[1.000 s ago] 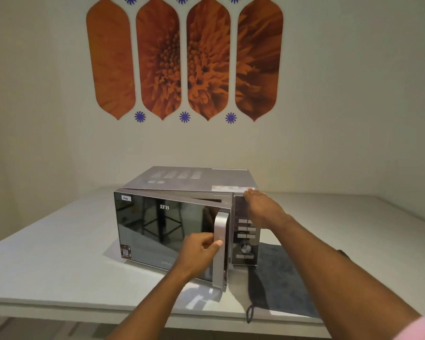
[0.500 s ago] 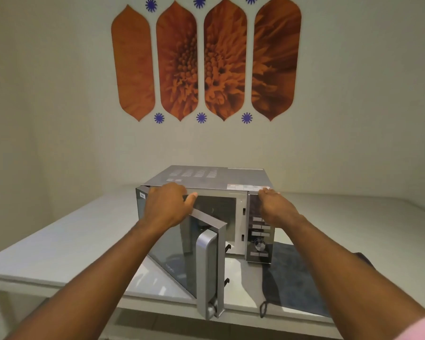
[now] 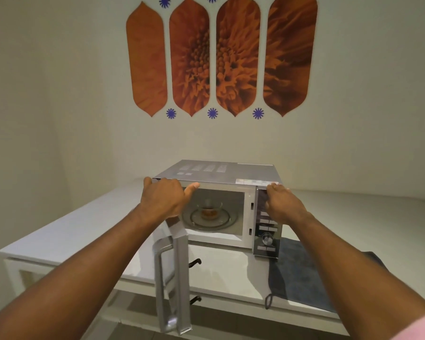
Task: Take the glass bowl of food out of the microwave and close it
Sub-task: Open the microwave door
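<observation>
A silver microwave (image 3: 221, 171) stands on the white table (image 3: 84, 229). Its door (image 3: 173, 278) is swung wide open toward me, edge-on, with the handle at the front. Inside, a small glass bowl (image 3: 208, 211) with orange-brown food sits on the round turntable. My left hand (image 3: 163, 200) grips the top edge of the open door near the hinge side. My right hand (image 3: 282, 204) rests on the top right corner of the microwave, over the control panel (image 3: 268, 231), fingers curled on the edge.
A dark blue cloth (image 3: 302, 278) with a loop lies on the table under and right of the microwave. The wall behind carries orange flower panels (image 3: 221, 57). The table's front edge runs just below the open door.
The door has swung from barely ajar to fully open, showing the bowl inside. My left hand went from the door handle to the door's top edge. My right hand stayed on the corner.
</observation>
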Tool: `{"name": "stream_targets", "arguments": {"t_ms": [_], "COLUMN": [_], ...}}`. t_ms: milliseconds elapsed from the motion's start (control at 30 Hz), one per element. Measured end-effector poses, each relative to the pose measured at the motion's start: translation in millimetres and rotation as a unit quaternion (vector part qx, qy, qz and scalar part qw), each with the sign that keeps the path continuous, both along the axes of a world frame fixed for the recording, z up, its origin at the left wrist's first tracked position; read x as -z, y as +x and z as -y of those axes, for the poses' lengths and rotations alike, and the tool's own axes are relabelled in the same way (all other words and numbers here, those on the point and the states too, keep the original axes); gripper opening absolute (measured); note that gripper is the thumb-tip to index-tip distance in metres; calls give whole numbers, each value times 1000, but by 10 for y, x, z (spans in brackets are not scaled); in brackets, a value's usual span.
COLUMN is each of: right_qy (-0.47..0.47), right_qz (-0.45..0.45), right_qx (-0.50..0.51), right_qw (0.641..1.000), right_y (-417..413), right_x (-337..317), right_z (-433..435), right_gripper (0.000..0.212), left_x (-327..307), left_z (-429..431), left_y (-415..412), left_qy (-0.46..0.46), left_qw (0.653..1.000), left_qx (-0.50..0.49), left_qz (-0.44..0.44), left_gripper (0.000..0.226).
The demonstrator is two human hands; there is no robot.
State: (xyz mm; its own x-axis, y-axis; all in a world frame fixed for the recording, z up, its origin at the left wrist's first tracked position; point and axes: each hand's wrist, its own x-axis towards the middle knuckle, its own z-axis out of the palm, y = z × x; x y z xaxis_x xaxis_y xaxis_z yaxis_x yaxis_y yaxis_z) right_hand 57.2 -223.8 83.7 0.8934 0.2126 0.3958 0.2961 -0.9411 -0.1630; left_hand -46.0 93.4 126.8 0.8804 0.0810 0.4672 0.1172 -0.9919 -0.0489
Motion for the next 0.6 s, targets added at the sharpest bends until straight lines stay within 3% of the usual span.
{"name": "stream_targets", "arguments": {"t_ms": [233, 600], "right_qy": [-12, -13], "right_qz": [9, 20], "right_qx": [-5, -4], "right_qw": [1000, 1000], "right_y": [4, -29], "right_x": [16, 29], "right_z": [25, 21], "right_gripper": [48, 53], "left_x": [-72, -16], "left_z": [-194, -516], "left_y": [36, -150], "left_qy": [-4, -20], "left_qw": [997, 991], "left_qx": [-64, -130], "left_qz": [-43, -30], "left_gripper": [87, 74]}}
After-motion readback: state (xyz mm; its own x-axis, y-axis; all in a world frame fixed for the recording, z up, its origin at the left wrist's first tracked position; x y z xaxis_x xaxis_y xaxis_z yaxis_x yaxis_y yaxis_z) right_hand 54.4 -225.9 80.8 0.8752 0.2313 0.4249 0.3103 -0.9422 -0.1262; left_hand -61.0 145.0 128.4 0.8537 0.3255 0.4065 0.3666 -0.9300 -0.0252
